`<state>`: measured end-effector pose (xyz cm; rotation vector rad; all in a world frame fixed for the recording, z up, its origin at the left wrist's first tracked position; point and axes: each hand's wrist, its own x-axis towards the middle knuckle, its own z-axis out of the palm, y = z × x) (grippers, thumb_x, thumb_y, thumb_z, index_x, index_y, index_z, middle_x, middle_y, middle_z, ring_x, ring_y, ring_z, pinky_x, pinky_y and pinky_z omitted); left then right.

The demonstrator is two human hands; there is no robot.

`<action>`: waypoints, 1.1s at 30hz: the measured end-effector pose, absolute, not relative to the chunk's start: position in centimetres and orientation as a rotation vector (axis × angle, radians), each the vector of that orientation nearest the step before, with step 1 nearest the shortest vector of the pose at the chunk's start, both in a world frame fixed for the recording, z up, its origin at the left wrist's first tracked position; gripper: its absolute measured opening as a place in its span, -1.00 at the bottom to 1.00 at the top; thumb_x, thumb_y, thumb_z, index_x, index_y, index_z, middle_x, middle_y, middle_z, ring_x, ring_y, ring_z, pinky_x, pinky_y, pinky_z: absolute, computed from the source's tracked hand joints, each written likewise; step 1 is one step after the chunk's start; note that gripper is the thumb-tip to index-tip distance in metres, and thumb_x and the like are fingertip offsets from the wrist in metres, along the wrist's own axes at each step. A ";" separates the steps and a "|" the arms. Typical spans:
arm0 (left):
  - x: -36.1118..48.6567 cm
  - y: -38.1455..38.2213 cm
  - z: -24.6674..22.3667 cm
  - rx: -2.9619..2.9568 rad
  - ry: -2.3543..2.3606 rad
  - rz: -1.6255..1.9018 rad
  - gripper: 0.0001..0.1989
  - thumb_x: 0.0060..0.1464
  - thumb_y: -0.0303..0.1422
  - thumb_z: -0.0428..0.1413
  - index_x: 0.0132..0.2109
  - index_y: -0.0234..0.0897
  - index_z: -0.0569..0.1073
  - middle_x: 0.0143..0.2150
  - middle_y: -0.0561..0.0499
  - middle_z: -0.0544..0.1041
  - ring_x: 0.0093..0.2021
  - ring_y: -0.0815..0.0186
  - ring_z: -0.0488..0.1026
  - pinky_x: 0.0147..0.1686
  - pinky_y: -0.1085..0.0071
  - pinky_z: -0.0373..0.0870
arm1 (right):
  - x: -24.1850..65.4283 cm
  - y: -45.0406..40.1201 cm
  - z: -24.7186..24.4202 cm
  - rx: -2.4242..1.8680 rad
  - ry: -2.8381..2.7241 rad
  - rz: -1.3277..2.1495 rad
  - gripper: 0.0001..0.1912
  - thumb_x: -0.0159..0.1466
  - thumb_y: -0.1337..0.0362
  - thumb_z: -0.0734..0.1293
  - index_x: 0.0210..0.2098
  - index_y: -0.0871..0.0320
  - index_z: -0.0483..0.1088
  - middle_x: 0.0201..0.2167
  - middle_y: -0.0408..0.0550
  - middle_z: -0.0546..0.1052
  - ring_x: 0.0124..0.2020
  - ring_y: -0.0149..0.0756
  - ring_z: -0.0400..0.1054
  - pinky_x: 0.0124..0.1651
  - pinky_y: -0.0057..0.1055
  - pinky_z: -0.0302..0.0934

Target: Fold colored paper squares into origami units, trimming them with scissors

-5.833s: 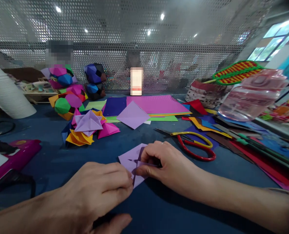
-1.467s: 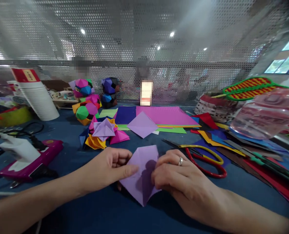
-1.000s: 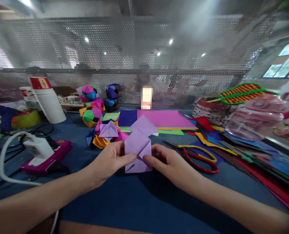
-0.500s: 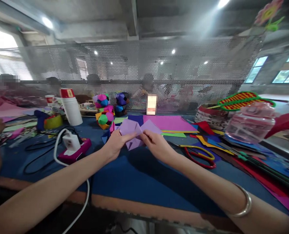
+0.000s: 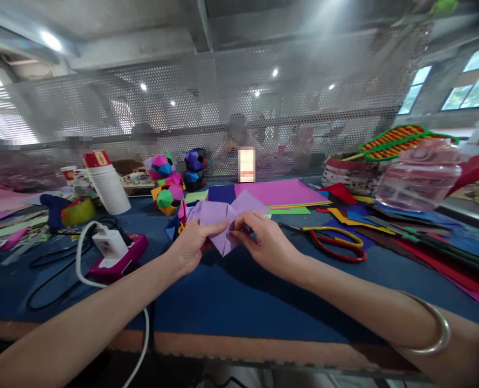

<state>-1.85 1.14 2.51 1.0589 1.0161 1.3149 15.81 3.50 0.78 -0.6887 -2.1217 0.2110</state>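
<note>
A folded light purple paper piece (image 5: 215, 213) is held above the blue table (image 5: 223, 307). My left hand (image 5: 191, 245) grips its left and lower side, with the thumb laid across the front. On the right, my right hand (image 5: 263, 237) has its thumb and index finger closed on the paper's edge; the fingertips are partly hidden. A flap of the same purple stands up behind my fingers. Just behind and left of the piece lie colourful folded paper balls (image 5: 167, 196). A pink paper stack (image 5: 282, 192) lies beyond it.
Scissors (image 5: 338, 243) with red and yellow handles lie right of my right hand. Stacked paper cups (image 5: 112, 186) and a magenta power strip (image 5: 120, 261) with cables are at left. A clear bottle (image 5: 419, 178), a basket (image 5: 346, 175) and paper strips sit at right.
The purple piece has turned, and its lower point now hangs down between my hands. My right hand's fingers have curled more. The view has tilted and shifted slightly.
</note>
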 end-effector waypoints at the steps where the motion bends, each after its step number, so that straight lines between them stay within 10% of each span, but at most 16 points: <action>1: -1.9 1.2 2.5 1.064 1.017 1.314 -0.55 -0.26 -0.30 0.46 -0.15 -0.32 0.60 -0.25 -0.06 0.62 -0.32 0.25 0.55 -0.28 0.36 0.52 | 15.8 3.5 0.7 -0.696 -2.126 0.207 -0.84 0.33 0.42 0.32 -0.34 0.11 0.27 -0.35 -0.11 0.44 -0.32 -0.28 0.30 -0.24 -0.35 0.16; 33: -1.9 0.2 2.4 1.231 0.872 1.108 -0.60 -0.06 -0.07 0.37 -0.18 -0.28 0.63 -0.28 -0.03 0.61 -0.29 0.27 0.54 -0.25 0.30 0.58 | 15.7 1.9 1.3 -0.750 -1.958 0.239 -0.90 0.34 0.38 0.27 -0.25 0.07 0.22 -0.40 -0.18 0.42 -0.41 -0.38 0.29 -0.31 -0.45 0.17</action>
